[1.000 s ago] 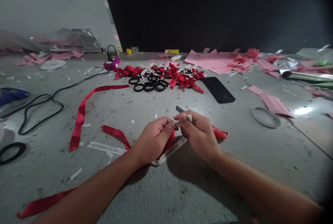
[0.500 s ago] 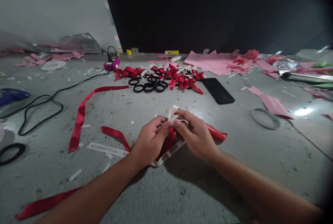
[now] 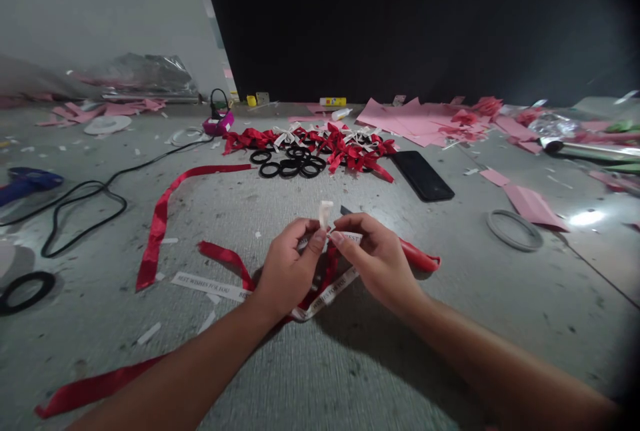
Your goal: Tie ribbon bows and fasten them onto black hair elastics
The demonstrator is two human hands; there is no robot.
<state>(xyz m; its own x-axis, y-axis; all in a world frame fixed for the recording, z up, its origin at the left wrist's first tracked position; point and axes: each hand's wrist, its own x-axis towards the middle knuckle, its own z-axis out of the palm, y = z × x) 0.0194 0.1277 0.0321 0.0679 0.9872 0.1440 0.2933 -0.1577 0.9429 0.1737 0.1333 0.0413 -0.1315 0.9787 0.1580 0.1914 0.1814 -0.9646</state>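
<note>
My left hand [image 3: 290,267] and my right hand [image 3: 377,259] meet low in the middle of the grey floor [image 3: 310,364], both pinching a narrow white printed ribbon [image 3: 325,212] whose short end sticks up between the thumbs. The ribbon's longer part [image 3: 327,294] hangs below my hands. A red ribbon [image 3: 225,259] runs under both hands and comes out at the right as a red loop [image 3: 420,259]. A small dark object [image 3: 345,210] lies just behind my right fingers.
A pile of red and white bows [image 3: 345,144] and black hair ties [image 3: 290,164] lies further back, with a black phone [image 3: 421,175] to its right. A long red ribbon [image 3: 163,214], black cable [image 3: 80,207], pink paper [image 3: 410,117] and a grey ring [image 3: 515,229] lie around.
The white ribbon end, flat between my fingers a second ago, now stands upright between my thumbs. My hands have stayed in the same spot, fingers shifting slightly.
</note>
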